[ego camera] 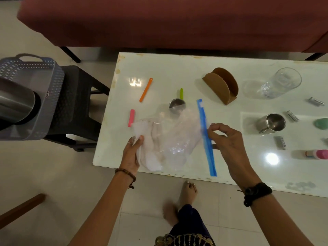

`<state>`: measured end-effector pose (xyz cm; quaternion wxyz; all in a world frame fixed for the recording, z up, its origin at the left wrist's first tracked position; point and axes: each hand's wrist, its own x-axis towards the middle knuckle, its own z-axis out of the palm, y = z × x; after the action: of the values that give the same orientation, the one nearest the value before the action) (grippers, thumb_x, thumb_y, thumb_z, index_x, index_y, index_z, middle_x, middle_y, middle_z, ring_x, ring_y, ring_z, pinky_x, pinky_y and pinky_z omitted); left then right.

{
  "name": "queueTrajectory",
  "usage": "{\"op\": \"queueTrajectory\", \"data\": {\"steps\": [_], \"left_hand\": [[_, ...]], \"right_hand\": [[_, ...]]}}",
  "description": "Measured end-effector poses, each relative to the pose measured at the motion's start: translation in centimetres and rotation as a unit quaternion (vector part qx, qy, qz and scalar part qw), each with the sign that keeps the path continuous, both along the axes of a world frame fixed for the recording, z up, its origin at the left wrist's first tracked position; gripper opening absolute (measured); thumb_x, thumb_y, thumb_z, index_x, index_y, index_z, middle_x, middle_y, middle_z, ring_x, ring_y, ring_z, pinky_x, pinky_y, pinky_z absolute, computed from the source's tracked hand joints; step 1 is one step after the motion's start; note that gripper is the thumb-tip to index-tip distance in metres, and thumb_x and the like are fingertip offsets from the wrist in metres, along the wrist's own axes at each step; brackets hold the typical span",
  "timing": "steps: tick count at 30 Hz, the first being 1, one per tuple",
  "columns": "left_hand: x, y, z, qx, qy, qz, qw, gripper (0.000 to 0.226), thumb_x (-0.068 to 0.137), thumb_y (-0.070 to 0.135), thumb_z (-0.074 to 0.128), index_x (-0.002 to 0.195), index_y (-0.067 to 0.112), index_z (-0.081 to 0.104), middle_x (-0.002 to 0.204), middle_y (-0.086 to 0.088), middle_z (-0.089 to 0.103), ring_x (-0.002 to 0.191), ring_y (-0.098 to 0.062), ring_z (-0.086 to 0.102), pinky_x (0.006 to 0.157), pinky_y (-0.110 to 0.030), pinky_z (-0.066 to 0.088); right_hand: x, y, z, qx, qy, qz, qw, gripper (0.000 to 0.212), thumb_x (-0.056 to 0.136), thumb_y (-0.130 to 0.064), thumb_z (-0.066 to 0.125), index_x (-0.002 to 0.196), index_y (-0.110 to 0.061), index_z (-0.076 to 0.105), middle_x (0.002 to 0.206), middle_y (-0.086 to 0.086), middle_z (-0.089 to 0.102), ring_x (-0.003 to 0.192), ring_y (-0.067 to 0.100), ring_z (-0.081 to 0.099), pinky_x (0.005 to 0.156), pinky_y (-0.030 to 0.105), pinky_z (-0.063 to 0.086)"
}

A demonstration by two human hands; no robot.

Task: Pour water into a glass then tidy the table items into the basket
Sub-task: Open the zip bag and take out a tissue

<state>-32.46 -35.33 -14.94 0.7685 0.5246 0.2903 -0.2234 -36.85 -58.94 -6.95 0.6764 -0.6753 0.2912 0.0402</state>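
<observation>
Two hands (pixel 131 153) (pixel 229 144) hold clear bag (pixel 170 139); steel jug (pixel 16 102) in basket (pixel 53 71).

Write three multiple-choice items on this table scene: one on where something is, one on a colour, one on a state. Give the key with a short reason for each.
1. Where is the basket?
A. On the white table
B. On a dark stool left of the table
C. On the floor under the table

2. What colour is the long clip that the right hand pinches?
A. Blue
B. Orange
C. Green

3. How does the clear glass stand?
A. Upright
B. Upside down
C. On its side

Key: 1 B, the basket sits on the stool beside the table. 2 A, the strip between the fingers is blue. 3 A, its open rim faces up.

The left hand grips the plastic bag.
</observation>
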Motion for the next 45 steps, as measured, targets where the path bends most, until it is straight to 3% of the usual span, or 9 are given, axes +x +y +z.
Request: {"op": "queueTrajectory", "data": {"steps": [12, 15, 19, 24, 30, 37, 41, 44, 45], "left_hand": [[0.3, 7.1, -3.6, 0.189, 0.107, 0.125, 0.968, 0.049, 0.089, 0.029, 0.055, 0.132, 0.011, 0.040, 0.138, -0.013, 0.046, 0.124, -0.033, 0.045, 0.104, -0.051, 0.039], [1.0, 6.5, -4.2, 0.268, 0.119, 0.029, 0.956, 0.065, 0.087, 0.029, 0.059, 0.141, 0.018, 0.025, 0.145, -0.012, 0.035, 0.130, -0.033, 0.037, 0.106, -0.048, 0.035], [1.3, 3.6, -3.0, 0.483, 0.024, -0.111, 0.868, 0.083, 0.081, 0.022, 0.068, 0.145, 0.009, 0.017, 0.151, -0.019, 0.019, 0.139, -0.033, 0.022, 0.115, -0.042, 0.022], [-0.7, -3.5, 1.4, 0.096, 0.019, -0.112, 0.989, 0.032, 0.094, 0.024, 0.045, 0.123, 0.011, 0.051, 0.135, -0.012, 0.050, 0.129, -0.025, 0.043, 0.106, -0.030, 0.031], [-3.8, -6.8, 3.7, -0.260, 0.114, -0.104, 0.953, 0.056, 0.087, 0.053, 0.037, 0.121, 0.012, 0.056, 0.105, -0.009, 0.069, 0.095, -0.024, 0.065, 0.090, -0.042, 0.050], [-4.2, -6.1, 3.9, -0.192, 0.064, -0.016, 0.979, 0.029, 0.094, 0.032, 0.041, 0.107, 0.018, 0.062, 0.096, -0.002, 0.072, 0.088, -0.017, 0.068, 0.081, -0.035, 0.056], [-4.1, -6.4, 5.2, -0.151, 0.019, -0.028, 0.988, 0.042, 0.095, 0.038, 0.034, 0.119, 0.013, 0.057, 0.107, -0.005, 0.066, 0.101, -0.020, 0.061, 0.096, -0.040, 0.047], [-4.4, -7.0, 5.8, -0.133, -0.007, -0.076, 0.988, 0.056, 0.093, 0.050, 0.025, 0.130, 0.016, 0.049, 0.124, -0.005, 0.060, 0.111, -0.015, 0.058, 0.103, -0.032, 0.043], [-4.5, -7.1, 5.8, -0.129, -0.016, -0.090, 0.987, 0.059, 0.091, 0.052, 0.023, 0.132, 0.017, 0.047, 0.128, -0.005, 0.058, 0.111, -0.013, 0.059, 0.099, -0.026, 0.047]], "right_hand": [[-0.6, 0.7, -0.3, 0.042, -0.055, -0.073, 0.995, 0.009, 0.093, -0.008, 0.048, 0.088, -0.014, 0.054, 0.096, 0.010, 0.065, 0.087, 0.021, 0.067, 0.077, 0.025, 0.057], [-0.4, 1.3, -0.2, 0.038, -0.075, -0.062, 0.995, 0.009, 0.093, -0.009, 0.046, 0.092, -0.012, 0.054, 0.094, 0.007, 0.067, 0.086, 0.020, 0.067, 0.079, 0.026, 0.056], [-0.1, 2.0, 0.1, 0.080, -0.073, -0.021, 0.994, 0.020, 0.092, -0.007, 0.045, 0.086, -0.015, 0.063, 0.071, -0.007, 0.068, 0.069, 0.011, 0.064, 0.067, 0.021, 0.054], [0.0, 3.1, 0.5, 0.218, -0.031, 0.040, 0.975, 0.033, 0.092, -0.008, 0.045, 0.077, -0.021, 0.072, 0.072, -0.005, 0.070, 0.067, 0.010, 0.065, 0.062, 0.023, 0.056], [-0.7, 4.0, -0.4, 0.030, 0.004, 0.057, 0.998, 0.020, 0.094, -0.016, 0.048, 0.114, -0.018, 0.053, 0.088, 0.002, 0.066, 0.064, 0.003, 0.064, 0.054, 0.013, 0.050], [-2.4, 5.9, -0.9, -0.211, -0.059, 0.125, 0.968, 0.035, 0.089, -0.026, 0.058, 0.123, -0.024, 0.050, 0.121, -0.010, 0.049, 0.104, 0.005, 0.051, 0.084, 0.016, 0.040], [-3.0, 7.0, -1.0, -0.102, -0.026, 0.139, 0.985, 0.043, 0.085, -0.042, 0.059, 0.125, -0.028, 0.054, 0.117, -0.022, 0.056, 0.107, -0.011, 0.051, 0.086, 0.005, 0.039], [-2.8, 7.6, -0.8, -0.100, -0.031, 0.129, 0.986, 0.004, 0.085, -0.037, 0.060, 0.087, -0.033, 0.060, 0.079, -0.028, 0.059, 0.075, -0.006, 0.056, 0.068, 0.004, 0.042], [-2.8, 7.7, -0.8, -0.109, -0.040, 0.109, 0.987, 0.022, 0.086, -0.033, 0.059, 0.068, -0.027, 0.049, 0.062, -0.019, 0.050, 0.059, 0.000, 0.046, 0.056, 0.008, 0.037]]}}
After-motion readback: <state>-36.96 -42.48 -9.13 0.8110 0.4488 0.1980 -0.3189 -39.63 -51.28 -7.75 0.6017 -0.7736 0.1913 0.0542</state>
